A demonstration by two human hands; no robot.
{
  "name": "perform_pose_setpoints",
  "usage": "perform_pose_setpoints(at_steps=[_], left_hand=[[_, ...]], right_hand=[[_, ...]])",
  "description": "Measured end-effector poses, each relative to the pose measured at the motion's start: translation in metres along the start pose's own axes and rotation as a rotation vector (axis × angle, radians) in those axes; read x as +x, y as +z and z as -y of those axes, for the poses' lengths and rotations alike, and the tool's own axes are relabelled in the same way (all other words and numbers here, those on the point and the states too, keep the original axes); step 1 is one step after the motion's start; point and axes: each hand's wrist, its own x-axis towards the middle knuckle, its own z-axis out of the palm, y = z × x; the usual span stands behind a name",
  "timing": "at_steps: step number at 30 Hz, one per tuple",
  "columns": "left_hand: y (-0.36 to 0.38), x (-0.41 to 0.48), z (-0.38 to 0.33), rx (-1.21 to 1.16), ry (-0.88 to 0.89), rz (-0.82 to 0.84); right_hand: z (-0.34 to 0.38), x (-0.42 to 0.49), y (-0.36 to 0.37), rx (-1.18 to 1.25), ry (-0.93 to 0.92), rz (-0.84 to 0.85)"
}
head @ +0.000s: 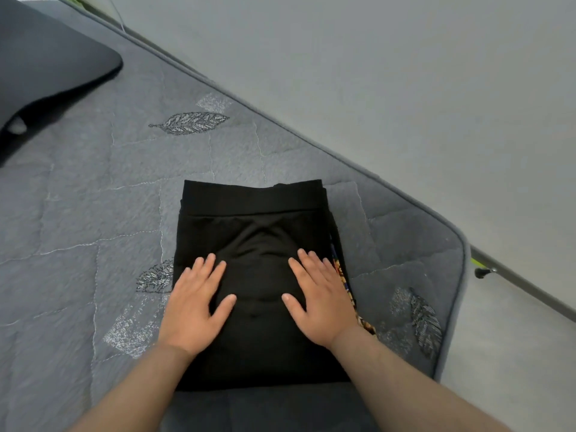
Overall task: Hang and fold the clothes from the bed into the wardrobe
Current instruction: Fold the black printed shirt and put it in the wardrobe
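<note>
A person leans over the bed (93,198), both hands pressed flat on a folded black garment (258,219) near the mattress corner. The left hand (194,302) and right hand (321,299) lie palm down, fingers straight and spread, gripping nothing. The bundle sits directly under and ahead of the hands. Its long axis runs straight away from the person, with the waistband (252,199) at the far end. Each hand rests beside its own long edge, neither nearer than the other. A strip of patterned fabric (346,285) shows from beneath the right edge, touching the black cloth. A lift would likely need both hands slid under those edges. No wardrobe is in view, only bare floor (405,88) beyond the bed.
</note>
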Motion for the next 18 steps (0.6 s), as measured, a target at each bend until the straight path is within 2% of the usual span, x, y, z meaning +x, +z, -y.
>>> perform_pose_setpoints(at_steps=[2,4,6,8,9,11,15,18], left_hand=[[-0.003,-0.026,0.0,-0.131,-0.189,-0.095],[0.001,-0.06,-0.001,-0.312,-0.427,-0.143],[0.001,-0.091,-0.005,-0.452,-0.561,-0.178],[-0.003,-0.108,-0.011,-0.656,-0.694,-0.141],[-0.008,-0.111,-0.013,-0.809,-0.781,-0.096],[-0.019,-0.113,-0.011,-0.967,-0.87,-0.027],[-0.058,-0.147,-0.021,-1.032,-0.9,0.102],[-0.095,-0.195,-0.04,-1.085,-0.965,0.103]], right_hand=[[-0.004,-0.022,-0.003,0.081,0.132,-0.136],[-0.008,-0.054,-0.002,0.215,0.42,-0.211],[-0.008,-0.086,0.0,0.418,0.709,-0.158],[-0.007,-0.107,-0.005,0.621,0.864,-0.046],[-0.008,-0.114,-0.006,0.727,0.882,-0.013],[-0.008,-0.125,-0.016,0.849,0.851,0.005],[-0.001,-0.16,-0.041,1.12,0.928,0.076],[0.015,-0.209,-0.065,1.163,0.956,0.192]])
